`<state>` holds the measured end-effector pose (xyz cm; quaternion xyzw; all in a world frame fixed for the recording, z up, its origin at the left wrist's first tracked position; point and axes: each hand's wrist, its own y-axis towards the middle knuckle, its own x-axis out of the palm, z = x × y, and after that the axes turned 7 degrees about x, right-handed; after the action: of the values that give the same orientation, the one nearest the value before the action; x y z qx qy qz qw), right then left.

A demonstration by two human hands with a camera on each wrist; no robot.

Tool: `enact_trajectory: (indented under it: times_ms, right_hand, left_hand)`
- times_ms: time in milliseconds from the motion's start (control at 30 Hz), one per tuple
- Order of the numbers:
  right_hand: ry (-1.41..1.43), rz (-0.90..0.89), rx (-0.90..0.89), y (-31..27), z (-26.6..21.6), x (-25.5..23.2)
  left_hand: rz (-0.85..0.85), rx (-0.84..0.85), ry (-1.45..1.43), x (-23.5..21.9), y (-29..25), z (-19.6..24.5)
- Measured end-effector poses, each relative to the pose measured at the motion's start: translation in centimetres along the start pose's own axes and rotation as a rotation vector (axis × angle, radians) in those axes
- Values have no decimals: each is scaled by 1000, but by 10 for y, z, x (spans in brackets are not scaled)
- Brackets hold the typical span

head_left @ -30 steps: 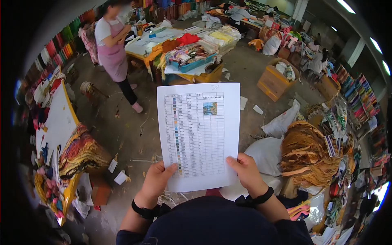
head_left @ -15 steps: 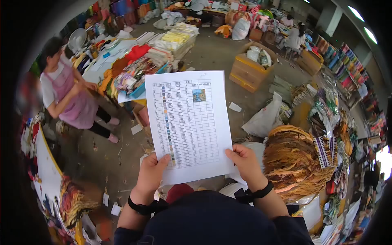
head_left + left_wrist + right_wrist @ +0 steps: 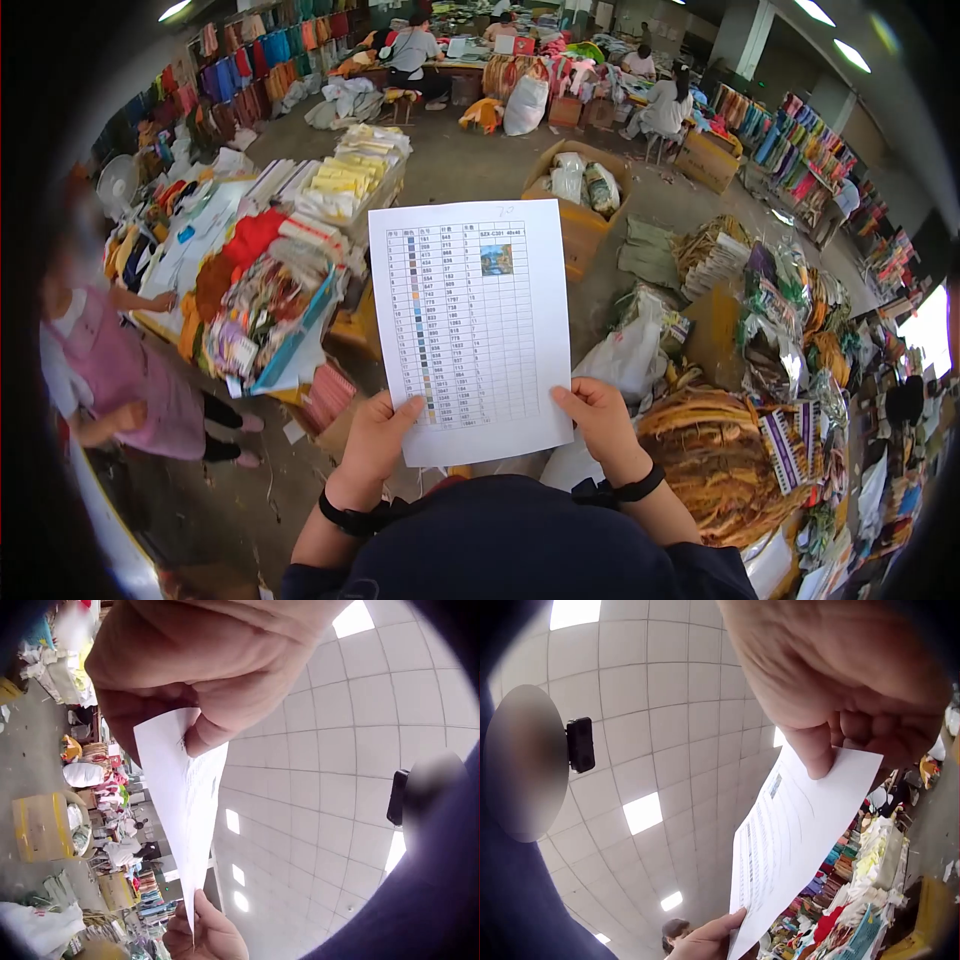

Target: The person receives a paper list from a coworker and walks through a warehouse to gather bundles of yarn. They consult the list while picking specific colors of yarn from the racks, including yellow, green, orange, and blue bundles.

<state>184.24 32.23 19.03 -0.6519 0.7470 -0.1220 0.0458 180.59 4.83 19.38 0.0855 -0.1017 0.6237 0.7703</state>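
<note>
Compared with the earlier head frame, the surroundings swing within the view: the cardboard box (image 3: 585, 240) sits lower and further left, and the person in a pink apron (image 3: 120, 370) appears closer to the near left edge. The printed sheet (image 3: 480, 340) remains between both hands, in front of the wearer's body; the left hand (image 3: 378, 435) grips its lower left side, the right hand (image 3: 600, 425) its lower right, thumbs on the printed face. Left of it stands a worktop (image 3: 190, 235) with a blue tray (image 3: 310, 325) of mixed textiles; a brown fibre bundle (image 3: 710, 450) lies near right. Held only low down, the sheet could flop or crease at its unsupported top if tilted or caught by a draught, and the left thumb could hide part of the lower rows. From the left wrist, the paper is pinched between thumb and curled fingers, seen almost edge-on against the ceiling (image 3: 352, 750). From the right wrist, the right hand pinches a corner area, the print running towards the other hand; uneven pulling there could wrinkle the paper, or a loosened pinch let it slip.
</note>
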Motion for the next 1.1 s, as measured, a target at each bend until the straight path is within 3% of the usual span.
enact_trajectory:
  times_ms: [167, 433, 733, 1100]
  right_hand:
    - [-14, 58, 34, 84, -36, -13]
    - [-66, 84, 66, 234, -63, -93]
    - [-79, -76, 129, 422, -117, -162]
    - [-92, -190, 120, 662, -155, -131]
  left_hand:
    - [-86, -56, 41, 6, 114, 3]
    - [-129, -60, 20, 67, 285, -30]
    - [44, -92, 57, 126, 441, -34]
    - [165, -86, 64, 80, 646, -43]
